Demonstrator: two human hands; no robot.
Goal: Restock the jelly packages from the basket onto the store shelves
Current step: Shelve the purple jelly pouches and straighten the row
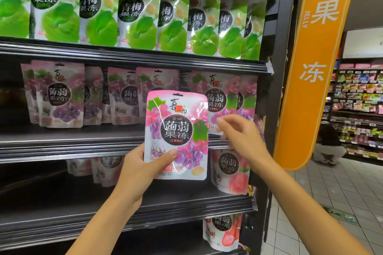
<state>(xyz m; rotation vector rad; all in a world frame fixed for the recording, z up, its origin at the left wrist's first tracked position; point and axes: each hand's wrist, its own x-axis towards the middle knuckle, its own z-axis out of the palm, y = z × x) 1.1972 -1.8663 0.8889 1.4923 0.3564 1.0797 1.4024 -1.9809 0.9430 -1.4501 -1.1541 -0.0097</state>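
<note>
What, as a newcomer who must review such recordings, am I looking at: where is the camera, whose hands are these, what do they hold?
No machine here: one camera sits on a person's head, looking forward and down at their bare hands. The left hand grips a pink grape jelly package by its lower corner. The right hand hangs beside it, fingers loose, holding nothing. Behind stand shelves: green packages above, matching grape packages in the middle row. No basket shows.
</note>
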